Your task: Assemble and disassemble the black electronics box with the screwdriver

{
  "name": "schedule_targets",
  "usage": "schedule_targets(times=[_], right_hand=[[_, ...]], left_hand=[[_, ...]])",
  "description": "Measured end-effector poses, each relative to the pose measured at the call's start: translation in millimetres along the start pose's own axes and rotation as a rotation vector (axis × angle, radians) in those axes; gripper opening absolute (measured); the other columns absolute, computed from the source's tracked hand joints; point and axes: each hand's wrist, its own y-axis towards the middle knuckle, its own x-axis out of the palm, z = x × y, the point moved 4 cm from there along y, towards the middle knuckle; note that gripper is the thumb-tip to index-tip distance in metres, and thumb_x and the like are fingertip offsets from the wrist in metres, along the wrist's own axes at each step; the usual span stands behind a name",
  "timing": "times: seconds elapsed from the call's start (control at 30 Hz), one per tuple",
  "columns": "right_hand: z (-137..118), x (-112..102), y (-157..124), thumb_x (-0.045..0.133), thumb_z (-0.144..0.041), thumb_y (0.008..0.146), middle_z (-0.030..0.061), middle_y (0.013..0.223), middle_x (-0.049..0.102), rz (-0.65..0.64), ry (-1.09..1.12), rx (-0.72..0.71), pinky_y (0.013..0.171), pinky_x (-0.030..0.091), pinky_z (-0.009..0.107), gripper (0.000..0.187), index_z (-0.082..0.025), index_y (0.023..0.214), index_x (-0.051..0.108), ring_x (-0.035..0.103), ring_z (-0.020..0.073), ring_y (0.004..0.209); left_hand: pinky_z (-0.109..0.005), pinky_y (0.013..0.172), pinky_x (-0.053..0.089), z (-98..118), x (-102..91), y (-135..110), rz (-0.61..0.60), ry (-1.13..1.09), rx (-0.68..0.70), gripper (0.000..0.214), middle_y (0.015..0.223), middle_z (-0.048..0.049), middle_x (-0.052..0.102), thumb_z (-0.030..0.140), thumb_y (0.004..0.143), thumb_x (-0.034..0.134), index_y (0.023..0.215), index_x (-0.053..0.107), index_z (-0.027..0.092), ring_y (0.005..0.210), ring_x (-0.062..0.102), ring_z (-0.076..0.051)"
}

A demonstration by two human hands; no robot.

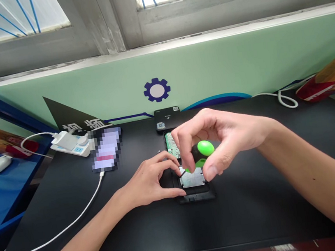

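Note:
My right hand (216, 143) is closed around a screwdriver (205, 148) with a black and bright green handle. Its thin dark shaft slants down to the left, towards the edge of a silver metal plate (192, 178). That plate lies inside an opened black plastic housing (198, 197). With fingers and thumb spread, my left hand (157, 176) rests against the left side of the housing, its fingertips close to the screwdriver tip. Just behind lies a green circuit board (171, 143), partly covered by my right hand. Whether the tip sits in a screw I cannot tell.
A black cover with labels (167, 119) lies at the table's back edge. Left of my hands are a phone (107, 150) on a white cable (60, 232) and a white power strip (72, 145). Tiny screws (159, 152) lie near my left hand. A bottle (329, 78) stands back right.

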Motion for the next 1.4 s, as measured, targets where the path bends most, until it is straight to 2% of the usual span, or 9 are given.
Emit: schedule_targets(times=[0.37, 0.47, 0.6, 0.73, 0.83, 0.93, 1.03, 1.23, 1.4], right_hand=[[-3.5, 4.1, -1.4, 0.108, -0.045, 0.078, 0.0058, 0.092, 0.082, 0.006, -0.054, 0.023, 0.077, 0.062, 0.029, 0.036, -0.020, 0.096, 0.090, 0.075, 0.0231, 0.088], [-4.5, 3.7, -1.8, 0.109, -0.044, 0.077, 0.0061, 0.094, 0.083, 0.011, -0.062, 0.034, 0.078, 0.062, 0.030, 0.036, -0.020, 0.096, 0.090, 0.074, 0.0221, 0.086], [-5.1, 2.0, -3.2, 0.109, -0.042, 0.077, 0.0065, 0.095, 0.084, 0.005, -0.045, 0.073, 0.084, 0.064, 0.032, 0.036, -0.020, 0.097, 0.090, 0.077, 0.0255, 0.094], [-6.1, 0.5, -5.5, 0.110, -0.041, 0.074, 0.0057, 0.095, 0.083, 0.009, -0.034, 0.111, 0.083, 0.063, 0.031, 0.037, -0.020, 0.098, 0.089, 0.076, 0.0238, 0.091], [-7.0, 1.3, -7.6, 0.109, -0.043, 0.075, 0.0050, 0.096, 0.082, -0.012, -0.035, 0.134, 0.080, 0.062, 0.029, 0.039, -0.020, 0.099, 0.089, 0.074, 0.0217, 0.086], [-6.8, 3.4, -9.0, 0.108, -0.042, 0.077, 0.0045, 0.097, 0.080, -0.041, -0.028, 0.179, 0.077, 0.059, 0.026, 0.040, -0.020, 0.104, 0.090, 0.073, 0.0207, 0.087], [-6.2, 4.9, -8.9, 0.108, -0.038, 0.077, 0.0042, 0.097, 0.080, -0.048, -0.024, 0.221, 0.073, 0.056, 0.024, 0.039, -0.019, 0.105, 0.089, 0.071, 0.0193, 0.085], [-12.0, 0.8, -9.0, 0.104, -0.034, 0.084, 0.0026, 0.092, 0.080, 0.023, -0.083, 0.208, 0.072, 0.057, 0.024, 0.029, -0.018, 0.103, 0.089, 0.072, 0.0180, 0.082], [-20.7, -3.5, -13.9, 0.101, -0.034, 0.088, 0.0044, 0.093, 0.082, 0.064, -0.076, 0.201, 0.066, 0.059, 0.024, 0.026, -0.017, 0.104, 0.087, 0.075, 0.0175, 0.075]], left_hand=[[-0.029, 0.081, 0.051, 0.8, -0.1, -0.4, 0.007, -0.026, 0.014, 0.038, 0.119, -0.0013, 0.071, 0.049, 0.088, 0.102, 0.109, 0.080, 0.026, 0.096, 0.069, -0.019], [-0.029, 0.078, 0.050, 1.6, 0.0, 0.0, 0.013, -0.023, 0.018, 0.040, 0.114, -0.0013, 0.070, 0.049, 0.087, 0.102, 0.110, 0.080, 0.025, 0.088, 0.065, -0.017], [-0.029, 0.071, 0.046, 2.6, -1.3, -0.1, 0.052, -0.038, 0.015, 0.050, 0.106, -0.0005, 0.068, 0.050, 0.085, 0.103, 0.118, 0.076, 0.024, 0.077, 0.055, -0.014], [-0.029, 0.064, 0.039, 6.9, -7.0, -1.3, 0.148, -0.019, 0.014, 0.040, 0.106, 0.0007, 0.070, 0.040, 0.090, 0.098, 0.114, 0.072, 0.024, 0.068, 0.044, -0.011], [-0.030, 0.063, 0.038, 8.9, -13.4, -1.7, 0.247, 0.010, -0.036, 0.022, 0.108, 0.0003, 0.071, 0.034, 0.101, 0.085, 0.112, 0.070, 0.023, 0.065, 0.045, -0.011], [-0.031, 0.066, 0.040, 6.7, -19.7, -1.6, 0.376, 0.120, -0.123, 0.008, 0.101, 0.0007, 0.069, 0.030, 0.110, 0.070, 0.106, 0.070, 0.022, 0.065, 0.047, -0.012], [-0.032, 0.067, 0.040, 1.1, -22.9, -1.5, 0.461, 0.245, -0.203, 0.008, 0.097, 0.0012, 0.067, 0.028, 0.108, 0.071, 0.103, 0.071, 0.023, 0.066, 0.048, -0.013], [-0.034, 0.069, 0.045, -15.2, -20.9, -2.3, 0.401, 0.319, -0.317, 0.011, 0.115, -0.0008, 0.073, 0.032, 0.108, 0.075, 0.117, 0.078, 0.027, 0.069, 0.057, -0.014], [-0.034, 0.073, 0.050, -28.9, -23.7, -3.8, 0.427, 0.289, -0.389, 0.017, 0.114, -0.0009, 0.074, 0.039, 0.105, 0.082, 0.118, 0.083, 0.028, 0.077, 0.064, -0.017]])
